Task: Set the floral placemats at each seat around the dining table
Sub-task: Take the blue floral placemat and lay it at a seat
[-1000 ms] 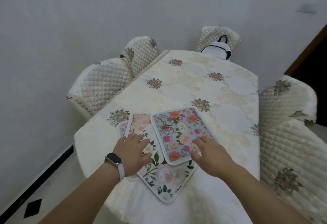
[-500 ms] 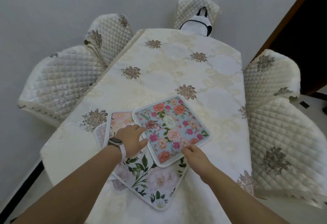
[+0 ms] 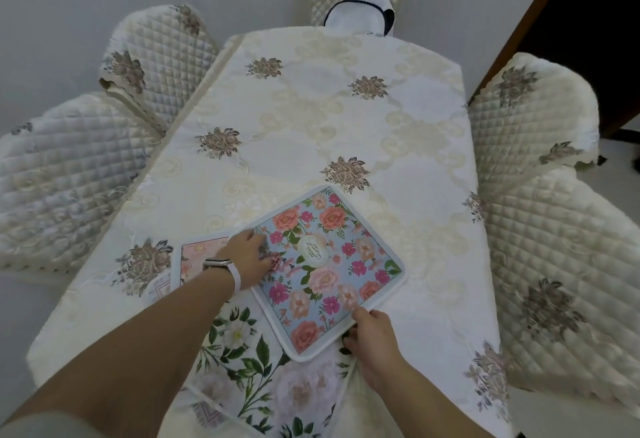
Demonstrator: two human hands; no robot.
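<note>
the blue placemat (image 3: pixel 329 268) lies on top of a loose fan of mats at the near end of the desk (image 3: pixel 346 119). it is turned at an angle, its near corner over the white leafy placemat (image 3: pixel 249 365) and its left border beside the pink placemat (image 3: pixel 197 254). no mat sits squarely before a seat yet, so the setting-out looks barely begun.

the right hand (image 3: pixel 374 340) has the blue mat's near border in a pinch, thumb on top and fingers (image 3: pixel 348 340) curled under the rim. the left hand (image 3: pixel 247 257), a watch (image 3: pixel 220 262) on its wrist, lays bent fingers (image 3: pixel 266 259) on the left border. whether they clamp the edge or only press it down cannot be told.

the mat looks thin, light and fairly stiff, since it stays flat across the mats beneath it. its face is probably smooth enough to slide on the glossy cloth and may drag its neighbours along. the piped rim seems the best hold, taken at two borders and lifted clear rather than pulled. quilted chairs (image 3: pixel 533 119) stand along both sides and at the far end, so the far seats likely call for a long reach.
</note>
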